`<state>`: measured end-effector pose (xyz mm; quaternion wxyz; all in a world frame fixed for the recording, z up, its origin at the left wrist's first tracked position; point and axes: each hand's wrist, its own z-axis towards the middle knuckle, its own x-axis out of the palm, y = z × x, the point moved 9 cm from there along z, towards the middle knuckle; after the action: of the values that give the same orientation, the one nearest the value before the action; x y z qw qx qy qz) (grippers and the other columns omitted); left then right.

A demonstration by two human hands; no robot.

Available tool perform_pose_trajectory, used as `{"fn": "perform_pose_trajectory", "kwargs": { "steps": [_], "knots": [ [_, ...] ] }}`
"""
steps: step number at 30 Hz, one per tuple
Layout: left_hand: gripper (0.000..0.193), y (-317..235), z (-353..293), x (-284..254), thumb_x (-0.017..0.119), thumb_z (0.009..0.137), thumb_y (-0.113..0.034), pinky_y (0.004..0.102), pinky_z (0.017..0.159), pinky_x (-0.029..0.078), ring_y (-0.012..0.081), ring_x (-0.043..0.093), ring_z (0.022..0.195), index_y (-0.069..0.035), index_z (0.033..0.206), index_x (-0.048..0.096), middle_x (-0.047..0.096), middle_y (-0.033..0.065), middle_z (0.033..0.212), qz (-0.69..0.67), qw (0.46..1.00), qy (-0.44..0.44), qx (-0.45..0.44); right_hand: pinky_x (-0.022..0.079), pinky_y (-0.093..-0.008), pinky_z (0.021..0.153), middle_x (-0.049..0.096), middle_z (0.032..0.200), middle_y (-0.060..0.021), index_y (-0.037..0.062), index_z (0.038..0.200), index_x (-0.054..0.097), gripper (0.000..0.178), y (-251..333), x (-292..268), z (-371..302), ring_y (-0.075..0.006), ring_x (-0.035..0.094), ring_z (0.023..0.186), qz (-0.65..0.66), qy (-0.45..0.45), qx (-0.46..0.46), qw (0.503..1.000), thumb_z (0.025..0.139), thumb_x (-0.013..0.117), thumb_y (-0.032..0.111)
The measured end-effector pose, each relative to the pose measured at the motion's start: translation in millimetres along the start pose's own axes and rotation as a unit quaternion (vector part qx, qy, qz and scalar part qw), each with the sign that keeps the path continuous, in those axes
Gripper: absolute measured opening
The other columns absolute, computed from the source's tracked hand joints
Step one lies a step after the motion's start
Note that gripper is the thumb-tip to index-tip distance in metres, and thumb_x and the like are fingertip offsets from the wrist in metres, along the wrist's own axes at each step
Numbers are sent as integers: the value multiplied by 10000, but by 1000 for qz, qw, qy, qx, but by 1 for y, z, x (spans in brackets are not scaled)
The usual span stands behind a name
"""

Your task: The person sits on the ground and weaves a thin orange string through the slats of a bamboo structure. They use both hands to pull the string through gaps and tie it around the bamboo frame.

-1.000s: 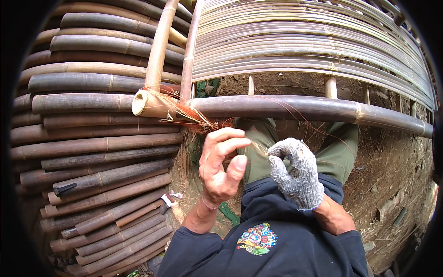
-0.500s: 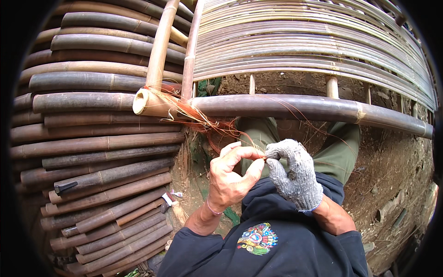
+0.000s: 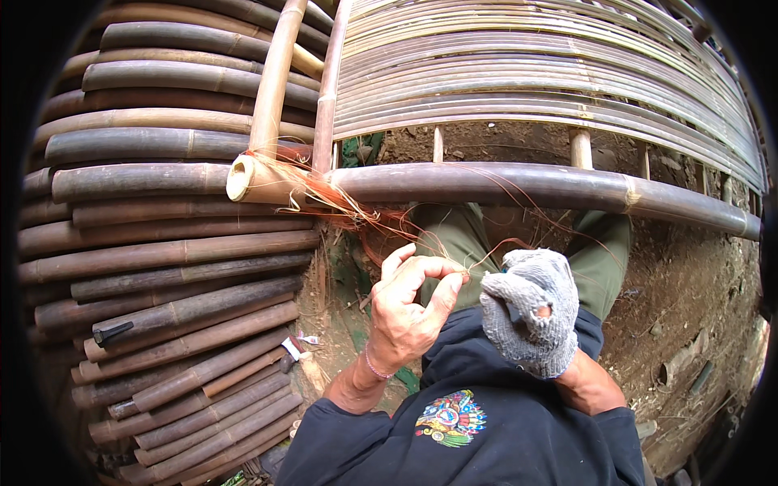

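Bare, my left hand [image 3: 409, 304] pinches a thin fibre strand [image 3: 478, 263] between thumb and forefinger, over my lap. The strand's reddish loose part curves toward my right hand [image 3: 532, 312], which wears a grey knitted glove with a hole in it. Its fingers are curled closed; a small dark thing shows among them, too hidden to make out. A tangle of orange-red and straw-coloured fibres [image 3: 336, 194] hangs at the corner joint of a bamboo frame, just beyond my left hand. The frame's thick dark bamboo rail [image 3: 486, 180] runs across in front of me.
Bamboo poles [image 3: 178, 251] lie stacked along the left, with a small black object [image 3: 112, 333] on them. Beyond the rail spreads a panel of split bamboo slats [image 3: 502, 73]. An upright-looking pale pole [image 3: 277, 81] meets the corner. Debris litters the dirt floor [image 3: 673, 324] at right.
My right hand has drawn away to the right from my left fingertips, and its fingers have curled closed. The strand now shows between the hands. My left hand keeps its pinch almost in place.
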<state>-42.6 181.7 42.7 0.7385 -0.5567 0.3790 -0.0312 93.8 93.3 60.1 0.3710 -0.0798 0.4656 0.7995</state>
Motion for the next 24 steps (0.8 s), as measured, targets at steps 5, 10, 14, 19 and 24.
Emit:
{"fn": "perform_pose_trajectory", "kwargs": {
  "steps": [5, 10, 14, 19, 24],
  "knots": [
    [54, -11, 1, 0, 707, 855, -69, 494, 1088, 352, 167, 695, 816, -45, 902, 698, 733, 45, 852, 16, 1000, -2, 20, 450, -391, 721, 580, 840, -35, 175, 1009, 681, 332, -4, 13, 2, -253, 584, 770, -42, 30, 8, 999, 691, 773, 145],
    [90, -22, -1, -1, 721, 824, -50, 518, 1083, 346, 184, 693, 794, -59, 910, 695, 725, 50, 849, 82, 995, -11, 61, 446, -394, 727, 574, 824, -26, 181, 991, 678, 322, -6, 18, 3, -247, 582, 786, -59, 41, -4, 997, 683, 768, 165],
    [91, -26, -1, 0, 728, 809, -44, 526, 1080, 345, 188, 687, 762, -71, 889, 692, 717, 46, 822, 107, 991, 0, 76, 447, -418, 754, 575, 833, -26, 185, 983, 665, 346, -3, 20, 5, -267, 590, 841, -70, 68, -43, 994, 652, 763, 178],
    [63, -23, 2, 0, 728, 772, -43, 526, 1087, 345, 181, 679, 723, -73, 808, 686, 704, 26, 757, 98, 993, 42, 54, 452, -468, 846, 599, 871, -31, 185, 948, 659, 371, 0, 24, 10, -305, 594, 953, -56, 131, -86, 986, 591, 757, 201],
    [42, 0, 6, 7, 691, 742, -39, 442, 1028, 424, 141, 661, 719, -49, 771, 662, 684, 10, 733, -31, 996, 82, -32, 457, -476, 908, 620, 865, -28, 165, 897, 652, 344, -7, 25, 8, -315, 620, 972, 31, 107, -41, 993, 577, 778, 167]
  ]
}}
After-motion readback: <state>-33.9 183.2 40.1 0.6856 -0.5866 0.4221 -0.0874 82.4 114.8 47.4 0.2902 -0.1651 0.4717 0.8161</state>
